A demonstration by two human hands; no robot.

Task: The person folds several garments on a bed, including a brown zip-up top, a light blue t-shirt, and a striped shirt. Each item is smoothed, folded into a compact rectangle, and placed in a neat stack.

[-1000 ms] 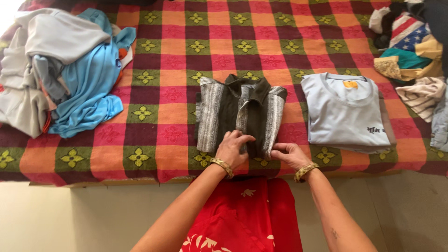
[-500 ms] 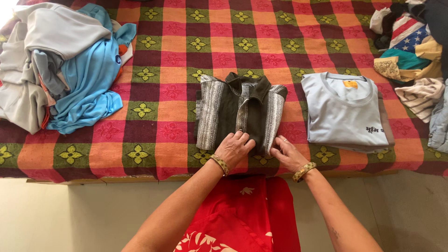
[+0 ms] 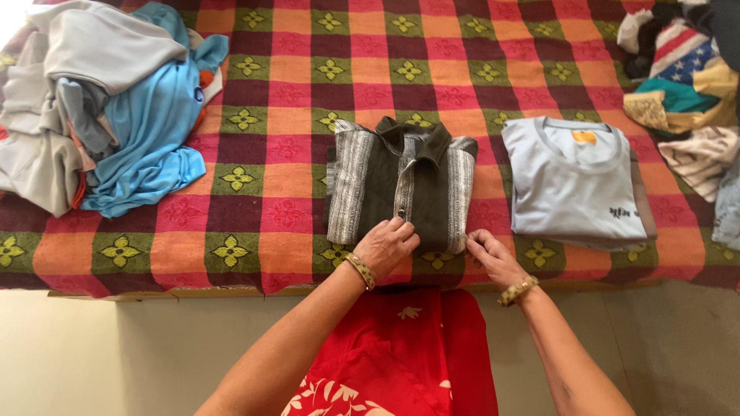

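A folded dark olive shirt [image 3: 401, 185] with grey striped panels lies collar-up on the checked bedspread [image 3: 270, 177]. My left hand [image 3: 387, 246] rests with curled fingers on the shirt's near edge, by the button strip. At the shirt's near right corner, my right hand [image 3: 492, 256] pinches the striped hem. Both wrists carry gold bangles.
A folded light blue T-shirt [image 3: 574, 185] lies just right of the olive shirt. An unfolded heap of grey and blue clothes [image 3: 108, 108] sits at the far left, and a mixed pile of garments [image 3: 686, 85] at the far right. The bed's front edge runs below my hands.
My right hand has slid a little to the right, to the shirt's near right corner. My left hand stays on the near edge, and the shirt lies flatter.
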